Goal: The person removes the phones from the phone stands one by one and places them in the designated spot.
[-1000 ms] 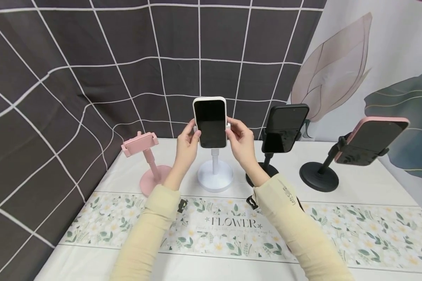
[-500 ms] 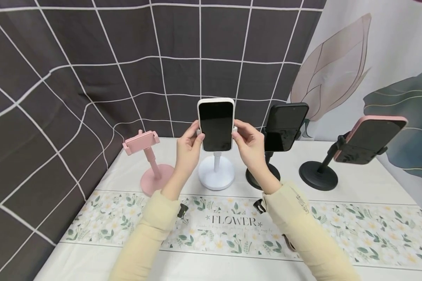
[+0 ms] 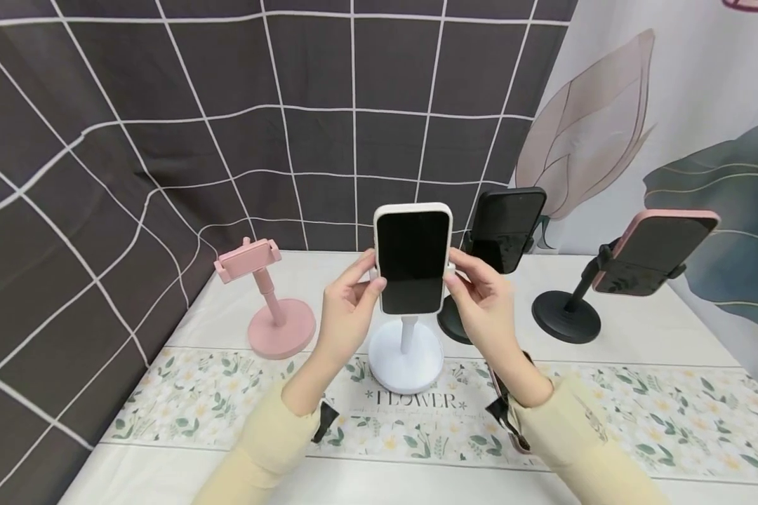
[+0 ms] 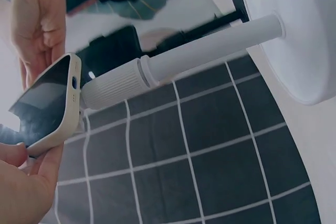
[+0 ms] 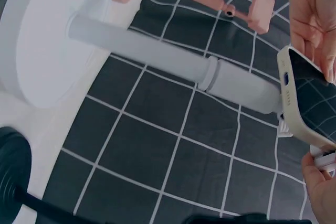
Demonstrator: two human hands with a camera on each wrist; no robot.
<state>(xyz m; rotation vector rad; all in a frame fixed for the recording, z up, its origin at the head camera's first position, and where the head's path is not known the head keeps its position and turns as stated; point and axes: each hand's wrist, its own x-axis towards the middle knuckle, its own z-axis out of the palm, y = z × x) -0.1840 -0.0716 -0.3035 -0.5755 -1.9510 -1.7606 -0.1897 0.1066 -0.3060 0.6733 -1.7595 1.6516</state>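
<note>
A smartphone (image 3: 413, 263) in a white case sits upright in the clamp of a white phone stand (image 3: 406, 358), in the middle of the head view. My left hand (image 3: 346, 312) pinches the phone's left edge, thumb on the front and fingers behind at the clamp. On the opposite edge, my right hand (image 3: 489, 312) does the same. The right wrist view shows a white clamp arm (image 5: 323, 158) between the right thumb and fingers. In the left wrist view, the stand's ribbed collar and pole (image 4: 210, 45) run from behind the phone to the round base (image 4: 302, 35).
To the left stands a pink phone stand (image 3: 281, 328) with no phone in it. At the right, a black phone (image 3: 512, 221) and a pink-edged phone (image 3: 653, 252) are held in black stands. A flowered runner (image 3: 215, 400) crosses the white table; a dark grid curtain (image 3: 316, 140) hangs behind.
Both hands have brought the phone and white stand nearer to me and to the right; its base now overlaps the runner's lettering. The other stands have stayed in place.
</note>
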